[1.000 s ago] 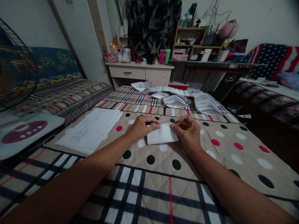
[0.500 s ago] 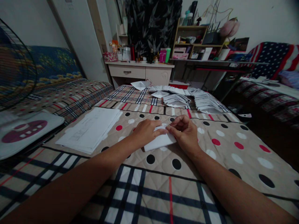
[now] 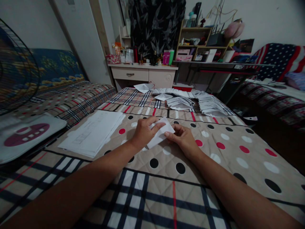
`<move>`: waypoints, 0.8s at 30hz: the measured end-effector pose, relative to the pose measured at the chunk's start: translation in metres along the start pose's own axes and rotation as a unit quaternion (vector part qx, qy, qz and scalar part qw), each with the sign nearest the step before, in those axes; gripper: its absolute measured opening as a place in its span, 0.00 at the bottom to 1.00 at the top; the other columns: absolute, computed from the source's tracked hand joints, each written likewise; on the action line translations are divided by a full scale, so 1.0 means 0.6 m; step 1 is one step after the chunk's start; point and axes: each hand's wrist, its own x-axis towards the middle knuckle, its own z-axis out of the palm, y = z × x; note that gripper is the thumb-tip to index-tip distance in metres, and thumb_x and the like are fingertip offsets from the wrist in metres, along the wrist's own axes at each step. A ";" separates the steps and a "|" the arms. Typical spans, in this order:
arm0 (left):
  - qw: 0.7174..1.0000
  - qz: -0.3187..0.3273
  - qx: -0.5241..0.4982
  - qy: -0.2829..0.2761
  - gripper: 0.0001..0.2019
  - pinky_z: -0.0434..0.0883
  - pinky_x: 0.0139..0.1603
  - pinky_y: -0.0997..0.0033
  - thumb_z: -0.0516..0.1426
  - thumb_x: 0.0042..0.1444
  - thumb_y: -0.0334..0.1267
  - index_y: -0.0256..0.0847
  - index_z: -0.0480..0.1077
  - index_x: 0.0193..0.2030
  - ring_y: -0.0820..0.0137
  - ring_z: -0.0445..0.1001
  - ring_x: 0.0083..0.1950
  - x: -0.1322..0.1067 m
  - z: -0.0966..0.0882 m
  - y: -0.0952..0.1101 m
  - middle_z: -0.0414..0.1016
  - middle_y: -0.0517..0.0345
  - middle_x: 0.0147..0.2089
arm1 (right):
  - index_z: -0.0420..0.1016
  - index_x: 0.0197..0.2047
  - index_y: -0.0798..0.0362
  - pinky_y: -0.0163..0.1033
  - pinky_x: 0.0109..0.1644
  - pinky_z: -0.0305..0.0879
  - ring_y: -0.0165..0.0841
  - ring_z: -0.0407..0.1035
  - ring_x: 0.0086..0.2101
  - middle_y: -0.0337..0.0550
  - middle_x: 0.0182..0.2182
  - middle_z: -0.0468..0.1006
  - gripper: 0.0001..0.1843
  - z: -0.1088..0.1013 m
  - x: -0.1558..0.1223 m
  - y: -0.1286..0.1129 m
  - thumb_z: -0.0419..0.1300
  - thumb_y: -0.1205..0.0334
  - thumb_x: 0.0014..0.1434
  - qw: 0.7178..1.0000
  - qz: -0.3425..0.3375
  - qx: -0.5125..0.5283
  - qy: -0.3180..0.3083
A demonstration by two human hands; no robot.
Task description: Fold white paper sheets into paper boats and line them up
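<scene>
A folded piece of white paper (image 3: 160,135) is held between both hands just above the dotted quilt (image 3: 228,152). My left hand (image 3: 143,132) grips its left side with the fingers curled over the top edge. My right hand (image 3: 181,139) pinches its right corner from below. The paper is tilted, with its right corner raised. A stack of flat white sheets (image 3: 92,132) lies to the left of my left forearm.
Rows of folded white paper pieces (image 3: 190,101) lie at the far end of the bed. A fan base with red buttons (image 3: 23,135) stands at the left. Behind are a dresser (image 3: 143,74), a shelf (image 3: 202,44) and a second bed (image 3: 274,86).
The paper lay flat on the quilt a second ago. Both hands have since lifted and turned it, so it now stands tilted between them, and the right hand has shifted left under it.
</scene>
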 end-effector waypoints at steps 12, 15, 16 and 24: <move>1.000 -0.006 -0.022 -0.002 0.13 0.59 0.28 0.75 0.61 0.56 0.42 0.38 0.70 0.24 0.77 0.63 0.24 0.000 0.002 0.003 0.67 0.65 0.21 | 0.71 0.21 0.55 0.31 0.20 0.58 0.26 0.64 0.16 0.38 0.17 0.73 0.19 0.001 -0.006 -0.003 0.71 0.50 0.46 0.999 0.018 -0.009 0.031; 0.999 -0.016 -0.022 -0.025 0.14 0.59 0.28 0.75 0.60 0.56 0.43 0.38 0.70 0.24 0.76 0.63 0.24 0.001 0.000 -0.001 0.66 0.65 0.21 | 0.72 0.21 0.56 0.31 0.20 0.58 0.25 0.63 0.16 0.40 0.17 0.73 0.22 -0.002 -0.007 -0.001 0.66 0.46 0.52 0.999 0.031 -0.013 -0.008; 0.999 -0.019 -0.021 -0.033 0.14 0.59 0.28 0.74 0.60 0.56 0.43 0.38 0.70 0.24 0.76 0.63 0.24 0.001 -0.001 -0.003 0.66 0.65 0.21 | 0.72 0.20 0.56 0.30 0.20 0.56 0.24 0.62 0.15 0.40 0.16 0.72 0.23 -0.003 -0.007 0.000 0.64 0.45 0.54 0.999 0.034 -0.022 -0.022; 0.989 -0.040 -0.063 -0.128 0.13 0.58 0.28 0.74 0.61 0.53 0.44 0.37 0.72 0.25 0.76 0.62 0.24 0.008 -0.009 -0.012 0.69 0.64 0.22 | 0.69 0.23 0.55 0.29 0.18 0.48 0.22 0.56 0.14 0.35 0.14 0.67 0.22 -0.008 -0.005 0.002 0.61 0.46 0.57 0.987 0.028 -0.131 -0.087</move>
